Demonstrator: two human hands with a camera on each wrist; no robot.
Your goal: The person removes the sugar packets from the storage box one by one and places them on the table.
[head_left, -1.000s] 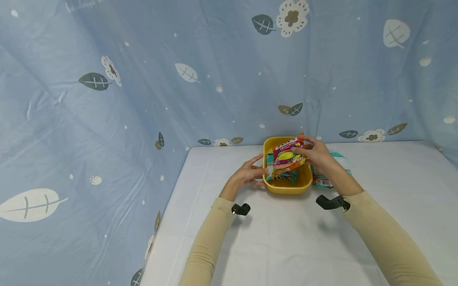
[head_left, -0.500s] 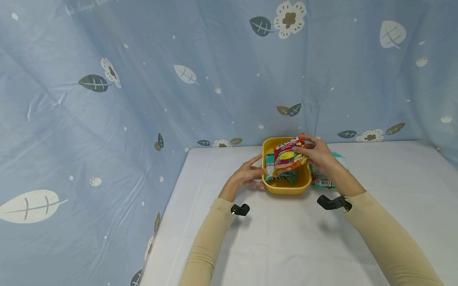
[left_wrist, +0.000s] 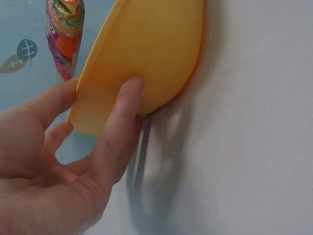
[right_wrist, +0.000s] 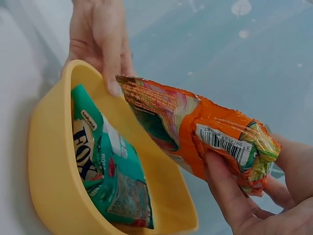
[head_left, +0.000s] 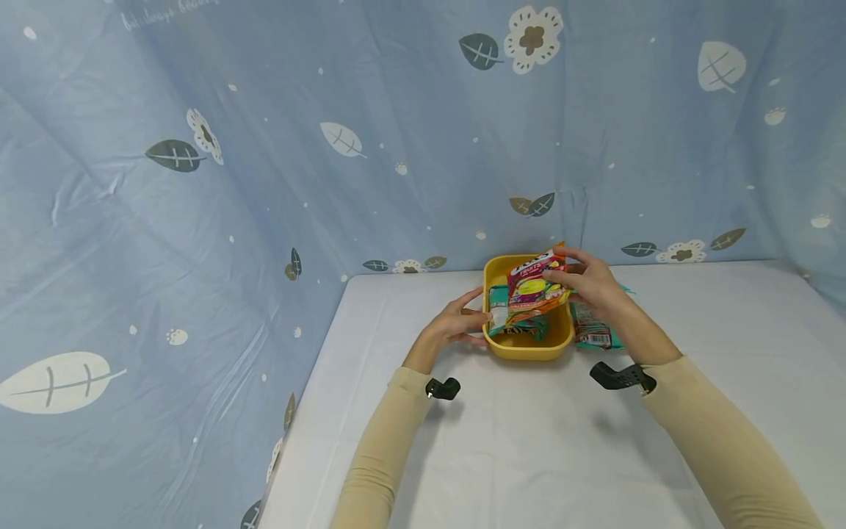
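Observation:
A yellow plastic tub (head_left: 529,353) stands near the back of the white-covered table. My left hand (head_left: 454,321) grips its left side, with the thumb at the rim and the fingers (left_wrist: 116,120) against the outer wall. Over the tub, my right hand (head_left: 590,283) holds a magenta and orange candy bag (head_left: 531,288), tilted, by its right end. The bag's orange back with a barcode shows in the right wrist view. Below it, a green candy bag (right_wrist: 120,169) marked FOX lies inside the tub. The held bag partly hides the tub's inside in the head view.
Just right of the tub, another green bag (head_left: 598,330) lies on the table (head_left: 529,441), partly hidden by the right hand and forearm. A blue curtain (head_left: 410,95) with leaves and flowers hangs behind the table and along its left side.
The candy bag in my right hand has shifted slightly right relative to the tub. My left hand keeps its grip on the tub. The head view has moved a little.

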